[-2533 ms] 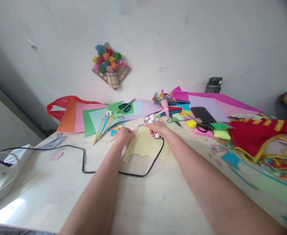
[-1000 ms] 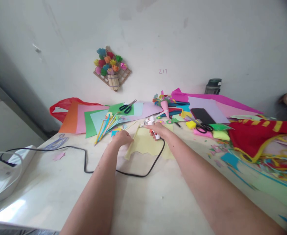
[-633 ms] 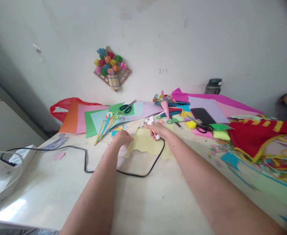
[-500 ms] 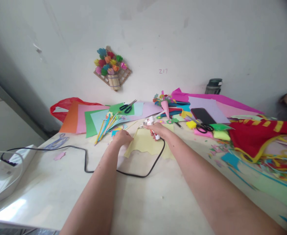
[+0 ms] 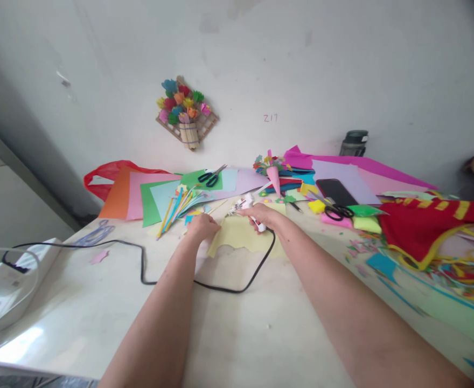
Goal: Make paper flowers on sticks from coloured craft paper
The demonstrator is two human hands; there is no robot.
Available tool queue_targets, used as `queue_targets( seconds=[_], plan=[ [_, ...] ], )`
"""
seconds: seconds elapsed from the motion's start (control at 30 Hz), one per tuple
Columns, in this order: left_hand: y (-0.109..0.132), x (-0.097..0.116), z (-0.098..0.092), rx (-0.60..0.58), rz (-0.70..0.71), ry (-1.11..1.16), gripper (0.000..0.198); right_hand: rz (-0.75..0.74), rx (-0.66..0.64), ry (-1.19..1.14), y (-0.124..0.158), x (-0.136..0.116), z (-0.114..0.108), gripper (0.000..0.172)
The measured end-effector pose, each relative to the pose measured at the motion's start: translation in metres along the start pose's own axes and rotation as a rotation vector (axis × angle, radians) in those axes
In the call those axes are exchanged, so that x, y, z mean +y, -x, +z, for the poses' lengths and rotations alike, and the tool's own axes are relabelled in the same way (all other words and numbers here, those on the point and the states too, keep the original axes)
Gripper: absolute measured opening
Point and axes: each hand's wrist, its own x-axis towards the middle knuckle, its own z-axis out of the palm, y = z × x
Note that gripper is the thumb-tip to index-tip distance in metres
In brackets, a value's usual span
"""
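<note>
My right hand (image 5: pixel 263 215) is wrapped around a white glue gun (image 5: pixel 245 203), whose nozzle points left toward the upper left part of a pale yellow sheet of paper (image 5: pixel 241 234). The sheet lies on the table with a wavy near edge, and its left side looks folded or rolled into a narrow strip. Closed at that left side, my left hand (image 5: pixel 204 226) pinches the paper's edge; its fingertips are partly hidden. From the gun's handle a black cord (image 5: pixel 237 291) loops across the table beneath my left forearm.
Paper strips (image 5: pixel 180 207), scissors (image 5: pixel 211 177) and coloured sheets (image 5: pixel 116 196) lie behind my left hand. A pink paper cone with flowers (image 5: pixel 273 178), a phone (image 5: pixel 334 192), black-handled scissors (image 5: pixel 337 213) and a red cloth (image 5: pixel 412 226) are to the right. A power strip (image 5: pixel 2 280) stands left.
The glue gun has shifted slightly left and toward me, its nozzle nearer the paper's left edge. My left hand stays at that edge.
</note>
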Motion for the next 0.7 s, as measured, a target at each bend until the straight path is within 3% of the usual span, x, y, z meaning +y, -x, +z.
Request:
queue_targets(
  seconds=[0.23, 0.7],
  plan=[
    [0.0017, 0.0027, -0.0003, 0.029, 0.010, -0.011, 0.017, -0.009, -0.059, 0.011, -0.0007, 0.0012, -0.0036, 0.044],
    [0.0043, 0.0028, 0.0004, 0.007, 0.019, 0.010, 0.019, 0.000, 0.134, -0.034, -0.0048, 0.0006, 0.0037, 0.039]
  ],
)
